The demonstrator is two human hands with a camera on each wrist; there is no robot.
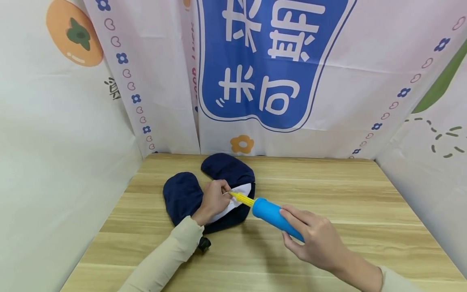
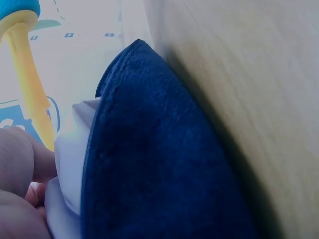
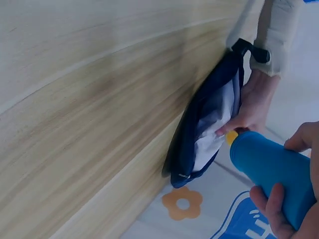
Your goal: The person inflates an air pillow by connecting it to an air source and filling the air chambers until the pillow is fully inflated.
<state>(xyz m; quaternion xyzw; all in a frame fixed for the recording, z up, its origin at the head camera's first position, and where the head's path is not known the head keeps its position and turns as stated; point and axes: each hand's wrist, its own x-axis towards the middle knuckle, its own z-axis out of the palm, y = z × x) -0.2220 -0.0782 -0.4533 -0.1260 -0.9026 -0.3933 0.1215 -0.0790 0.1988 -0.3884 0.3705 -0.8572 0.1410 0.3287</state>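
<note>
Right hand (image 1: 315, 237) wraps the smooth blue cylindrical barrel of a hand pump (image 1: 273, 215): fingers curled, barrel held above the table (image 1: 328, 186). Ribbed yellow nozzle (image 1: 244, 199) tapers to a narrow tip at the left fingertips. Left hand (image 1: 215, 197) closed in a pinch on a smooth, thin white inner piece (image 1: 242, 189) — exact part between fingertips hidden. White piece shows through the opening of a navy cover (image 1: 231, 170), U-shaped with rounded lobes, soft short-napped fabric, lying on the table near its far edge. Tabletop: pale wood grain, lengthwise streaks. Behind — creased white cloth (image 1: 361, 48), printed blue panel.
</note>
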